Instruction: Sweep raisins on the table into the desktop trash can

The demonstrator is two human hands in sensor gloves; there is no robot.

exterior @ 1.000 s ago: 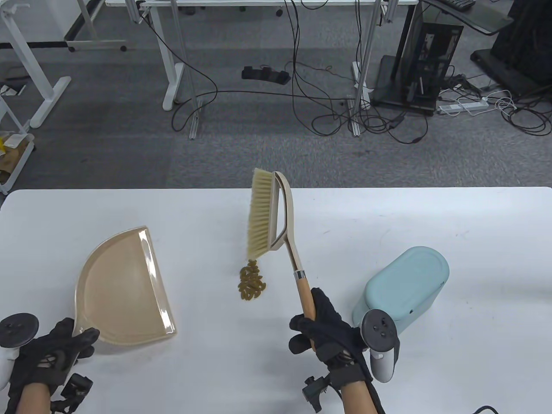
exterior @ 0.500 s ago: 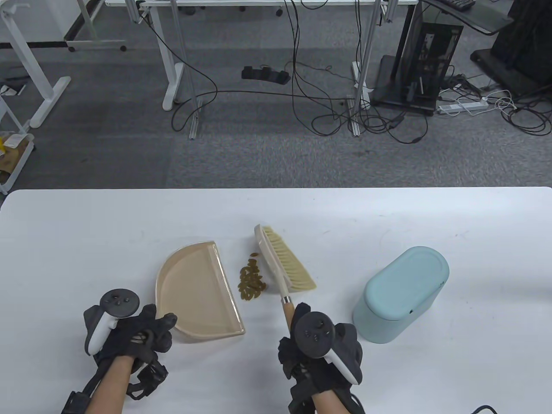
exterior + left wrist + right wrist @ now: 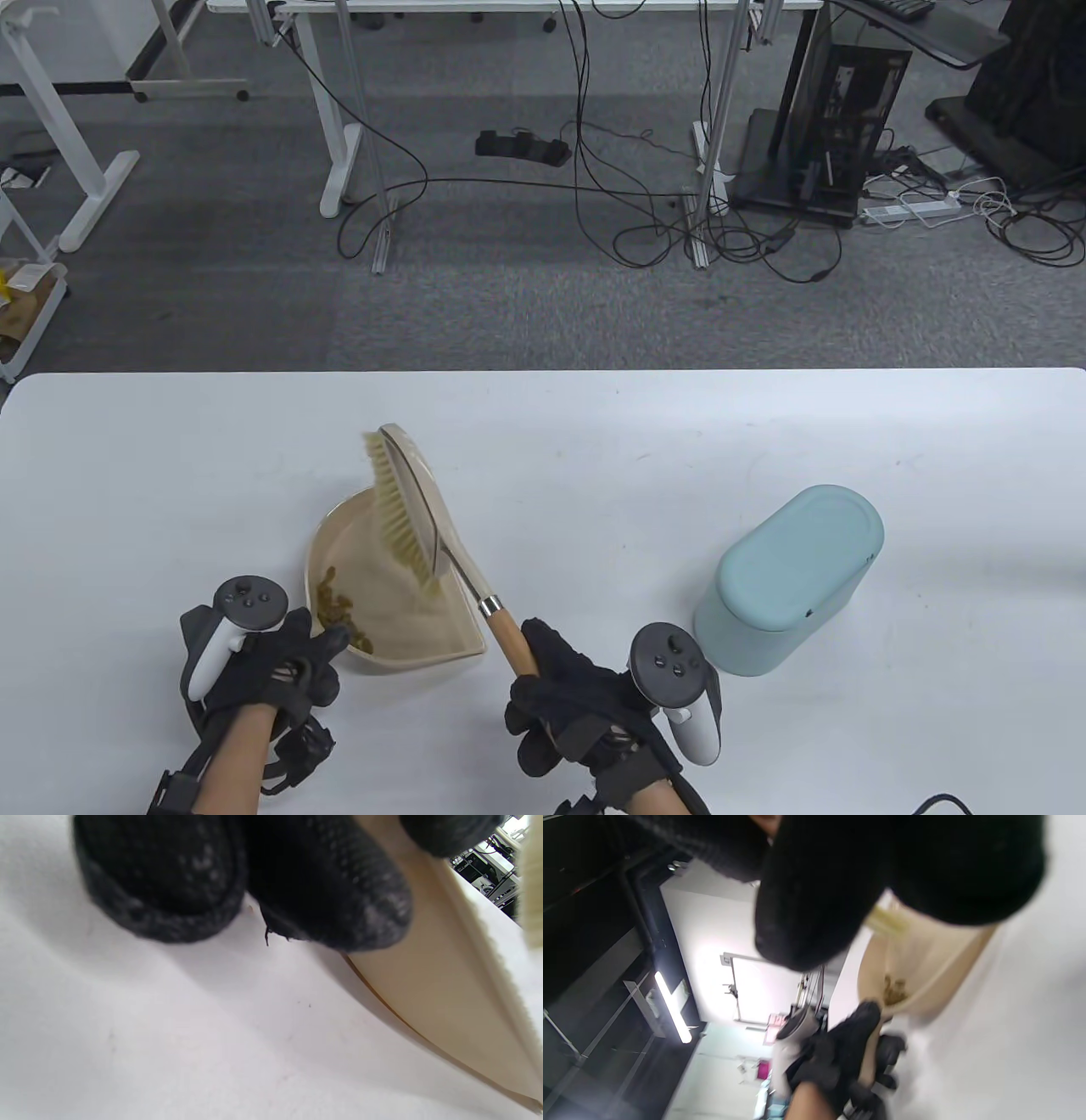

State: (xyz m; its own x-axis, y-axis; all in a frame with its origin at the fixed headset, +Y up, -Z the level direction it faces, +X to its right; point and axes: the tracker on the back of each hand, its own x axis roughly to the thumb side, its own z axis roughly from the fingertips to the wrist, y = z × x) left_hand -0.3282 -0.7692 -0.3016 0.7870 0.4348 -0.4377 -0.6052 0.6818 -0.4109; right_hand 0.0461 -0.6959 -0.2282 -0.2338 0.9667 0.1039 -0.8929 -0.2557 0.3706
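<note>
The raisins (image 3: 339,607) lie in a small heap inside the beige dustpan (image 3: 416,628), near its rear wall. My left hand (image 3: 297,662) grips the pan's rear edge; its fingers (image 3: 254,878) press on the pan (image 3: 424,984) in the left wrist view. My right hand (image 3: 551,688) grips the wooden handle (image 3: 507,641) of the brush, whose bristle head (image 3: 403,518) stands over the pan's mouth. The right wrist view shows the raisins (image 3: 895,991) in the pan (image 3: 925,955). The light blue trash can (image 3: 789,577) stands to the right, lid closed.
The white table (image 3: 170,475) reaches from the left edge to the right edge of the table view. Beyond its far edge are grey carpet, desk legs and cables. The trash can is about a hand's width right of my right hand.
The brush swept left across the raisin pile and pushed the raisins into the dustpan. The brush head now stands over the pan. My left hand kept holding the pan near the pile.
</note>
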